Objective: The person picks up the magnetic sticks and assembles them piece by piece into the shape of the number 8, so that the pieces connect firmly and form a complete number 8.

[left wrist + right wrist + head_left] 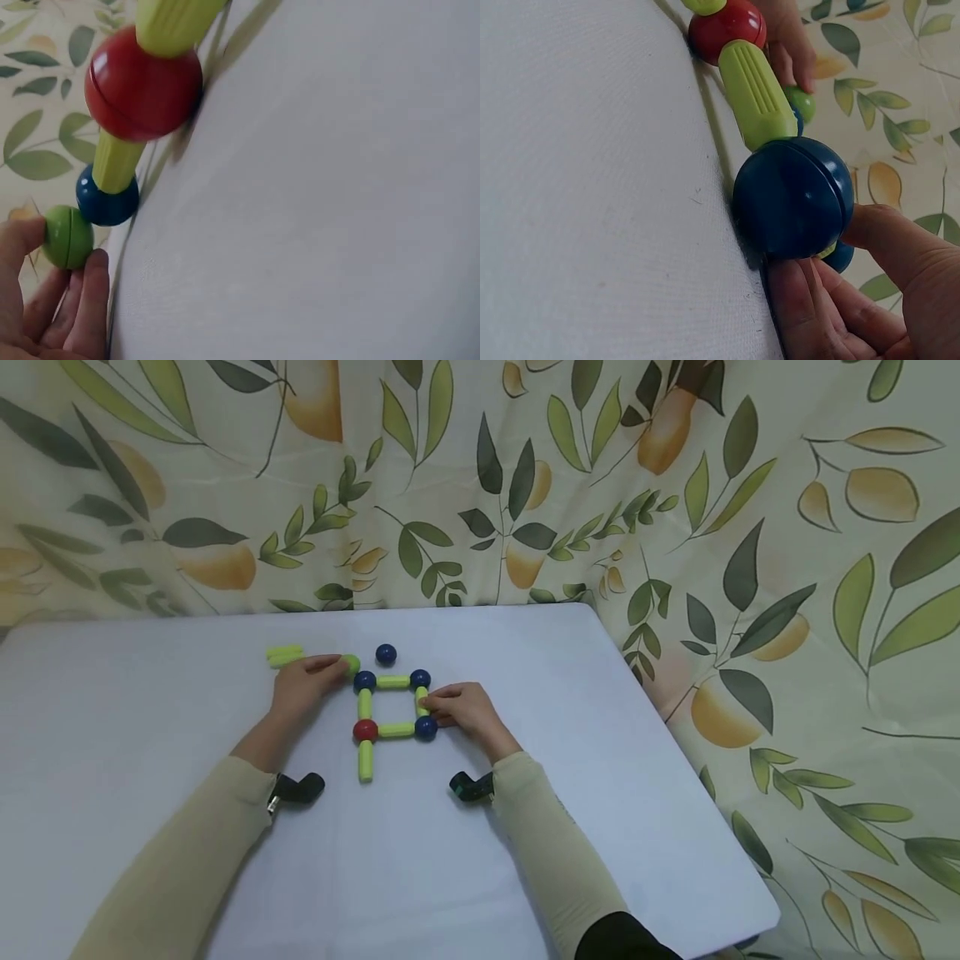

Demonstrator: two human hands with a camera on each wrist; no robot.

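A square of yellow-green rods and balls lies on the white table, with blue balls at three corners and a red ball (365, 731) at the near left. One more rod (365, 762) sticks out from the red ball toward the person. My left hand (306, 685) pinches a green ball (69, 238) between thumb and fingers, right beside the far-left blue ball (364, 682). At the square's right side, my right hand (471, 708) holds the rod (422, 697) just above the near-right blue ball (791, 201). Its fingers partly cover that rod.
Behind the square sits a loose blue ball (386, 654). Loose yellow-green rods (285, 653) lie past the left hand. A patterned cloth (465, 485) hangs along the table's (585, 693) far edge. Black wrist cameras (300, 788) jut out from both sleeves.
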